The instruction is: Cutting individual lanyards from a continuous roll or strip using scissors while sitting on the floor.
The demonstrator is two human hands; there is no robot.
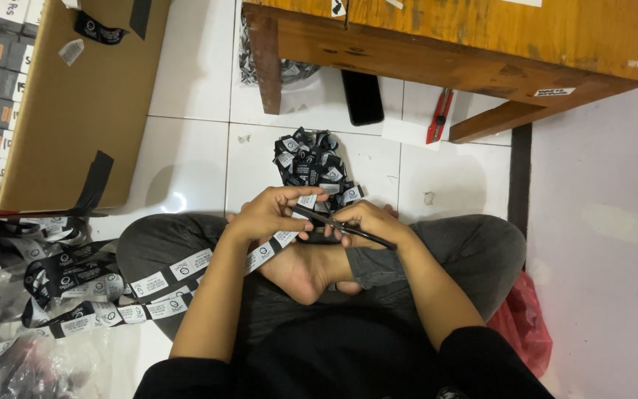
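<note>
While the person sits cross-legged on the white tile floor (193,81), the left hand (267,213) is curled nearly closed, thumb and fingers pinching the end of a long ribbon of woven labels (186,266). That ribbon, black with white printed panels, runs from the pinch down across the left knee and off into a loose tangle at the left edge. The right hand (367,222) is wrapped around a pair of black scissors (334,222), whose blades reach toward the pinched label; how far the blades are parted is hard to judge from this angle.

Just beyond both hands lies one heap of cut labels (313,166), small black-and-white rectangles piled on the tile. One cardboard box (75,111) stands at the upper left, brown with strips of black tape, and rows of white and black tags show along its left side. One low wooden table (481,44) fills the top, with small white stickers on its edge. Under it rest one black phone (362,96) and one red utility knife (439,116), side by side yet apart. One red plastic bag (523,325) sits against the right knee.
</note>
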